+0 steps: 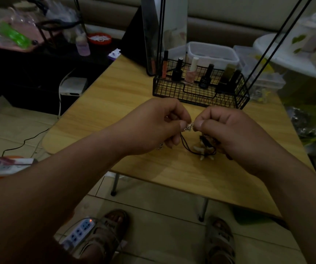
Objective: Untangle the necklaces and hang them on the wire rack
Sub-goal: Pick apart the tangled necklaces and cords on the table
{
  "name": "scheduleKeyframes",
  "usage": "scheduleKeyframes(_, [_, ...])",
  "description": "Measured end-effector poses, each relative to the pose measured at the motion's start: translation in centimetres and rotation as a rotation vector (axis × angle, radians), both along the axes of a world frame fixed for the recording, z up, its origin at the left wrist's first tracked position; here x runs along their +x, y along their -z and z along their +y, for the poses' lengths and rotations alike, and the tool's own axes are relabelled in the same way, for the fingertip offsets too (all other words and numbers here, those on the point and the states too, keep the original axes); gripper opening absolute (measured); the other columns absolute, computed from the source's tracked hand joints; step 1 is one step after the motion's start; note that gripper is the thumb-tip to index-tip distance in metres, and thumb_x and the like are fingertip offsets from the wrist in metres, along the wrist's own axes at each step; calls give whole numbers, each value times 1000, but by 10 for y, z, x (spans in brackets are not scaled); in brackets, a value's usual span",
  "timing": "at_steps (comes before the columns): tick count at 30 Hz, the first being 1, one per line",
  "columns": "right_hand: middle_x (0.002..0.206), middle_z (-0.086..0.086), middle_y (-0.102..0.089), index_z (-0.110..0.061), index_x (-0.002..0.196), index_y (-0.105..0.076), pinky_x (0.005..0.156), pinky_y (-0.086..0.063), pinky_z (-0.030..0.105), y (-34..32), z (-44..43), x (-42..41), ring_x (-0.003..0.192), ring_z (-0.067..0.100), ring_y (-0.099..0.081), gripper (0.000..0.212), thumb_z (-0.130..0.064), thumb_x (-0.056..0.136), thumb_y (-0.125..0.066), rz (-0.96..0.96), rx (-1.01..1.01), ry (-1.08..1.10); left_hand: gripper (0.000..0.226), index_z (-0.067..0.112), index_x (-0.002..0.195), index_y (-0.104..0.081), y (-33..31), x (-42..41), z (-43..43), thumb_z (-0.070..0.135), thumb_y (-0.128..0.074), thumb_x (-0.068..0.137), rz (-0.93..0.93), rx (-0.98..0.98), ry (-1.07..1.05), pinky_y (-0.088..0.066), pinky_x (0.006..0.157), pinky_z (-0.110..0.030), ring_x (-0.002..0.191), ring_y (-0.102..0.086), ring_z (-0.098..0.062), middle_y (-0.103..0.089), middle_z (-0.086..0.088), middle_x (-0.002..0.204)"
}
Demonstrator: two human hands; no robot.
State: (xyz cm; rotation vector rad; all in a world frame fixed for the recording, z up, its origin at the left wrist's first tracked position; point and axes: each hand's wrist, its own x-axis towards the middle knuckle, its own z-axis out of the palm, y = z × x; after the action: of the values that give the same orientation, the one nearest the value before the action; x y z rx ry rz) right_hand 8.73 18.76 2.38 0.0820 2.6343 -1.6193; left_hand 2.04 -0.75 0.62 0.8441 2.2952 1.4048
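Observation:
My left hand point(159, 124) and my right hand point(227, 130) are held close together above the wooden table point(115, 103). Between thumb and forefinger of both hands I pinch a small silver clasp point(189, 127) of a necklace. Black cords point(189, 147) hang from the hands in loops down to the table. Pale tooth-shaped pendants point(203, 151) lie tangled in the cords under my right hand. A bit of silver chain point(160, 146) shows below my left hand. The black wire rack point(201, 92) stands just behind the hands, with thin black rods point(161, 35) rising from it.
Several nail polish bottles point(191, 71) stand inside the rack's basket. A white plastic tub point(212, 54) sits behind it. A power strip point(79, 233) and cables lie on the tiled floor by my sandalled feet point(107, 231). Clutter fills the dark shelf at the left.

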Motion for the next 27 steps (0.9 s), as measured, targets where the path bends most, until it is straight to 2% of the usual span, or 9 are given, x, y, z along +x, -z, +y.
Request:
scheduleKeyframes(4, [51,-10,-48,-12,89,-69,38,-30,13,0,2,0,39,-1,-37,14,-19,99,-61,-7,10,-7,13,18,110,-68,1,2,1,10,-59,105,75,-75,48,-52,58,-16,65,-70,-7,-72,-2,77])
scheduleKeyframes(8, [54,-5,-48,-13,89,-69,38,-29,17,0,4,0,39,2,-37,16,-19,100,-59,-68,-78,37,11,21,99,-66,3,2,-1,15,-59,105,92,-27,-36,-58,58,-28,65,-69,-10,-72,-2,78])
scheduleKeyframes(10, [58,-1,-47,-17,88,-69,42,-24,21,1,6,-2,41,7,-33,16,-22,99,-58,-117,-119,40,11,17,100,-64,1,2,-1,15,-56,107,38,67,-61,-58,59,-31,70,-71,-14,-73,-2,88])
scheduleKeyframes(12, [59,1,-45,-17,87,-68,43,-21,21,3,8,-3,43,10,-29,18,-20,100,-56,-155,-179,31,12,13,101,-63,1,2,-1,16,-54,108,-61,143,-61,-56,60,-28,76,-71,-14,-71,0,95])
scheduleKeyframes(18, [60,0,-42,-12,84,-62,38,-18,18,5,10,-6,46,9,-26,20,-13,100,-52,-196,-416,12,26,10,104,-63,-2,0,-1,31,-48,110,-350,294,-37,-48,58,-28,78,-59,-14,-61,-2,87])
scheduleKeyframes(22, [60,0,-42,-12,83,-61,37,-19,19,6,11,-6,46,9,-26,21,-14,101,-51,-199,-441,-14,39,8,107,-64,-3,-1,-4,41,-44,110,-404,242,43,-42,57,-27,74,-54,-17,-58,-9,87])
scheduleKeyframes(24, [61,1,-41,-12,82,-61,37,-19,18,6,10,-7,46,9,-26,22,-12,101,-50,-198,-460,-19,47,4,108,-62,-6,1,-5,45,-39,111,-350,145,85,-40,55,-24,63,-51,-10,-58,-6,76])
scheduleKeyframes(27, [61,0,-41,-11,84,-60,39,-16,20,7,8,-7,47,9,-25,20,-13,101,-50,-202,-469,-35,50,7,96,-57,-10,2,-4,50,-34,110,-262,61,108,-40,52,-22,55,-48,-9,-55,2,66])
